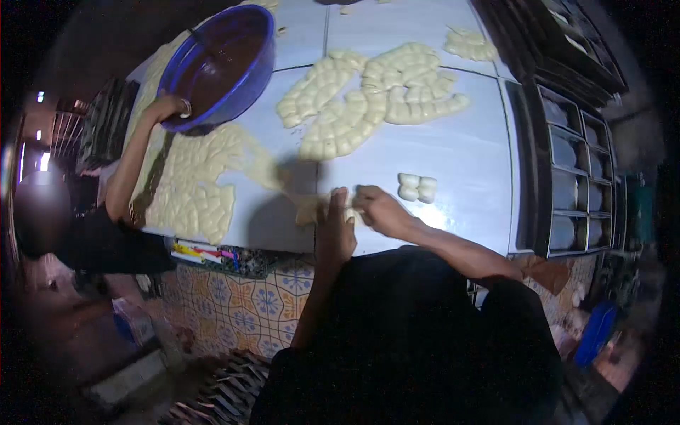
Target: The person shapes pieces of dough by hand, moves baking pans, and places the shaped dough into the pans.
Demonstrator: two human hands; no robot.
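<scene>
Cool white light washes over the tiled worktop (pixel 453 152), with a patch of glare near its front edge, while soft dark shadows pool left of the working hands. The surrounding room sinks into murk, broken by small bright spots at far left. The moving right hand (pixel 382 210) blurs slightly; the round view bends and blackens at its edges.

White tiled table (pixel 460 152), dough pieces (pixel 343 127) (pale), blue basin (pixel 263 74)

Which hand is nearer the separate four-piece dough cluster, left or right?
Right. The right hand is close by, lower left of the dough cluster; the left hand is farther left.
</scene>
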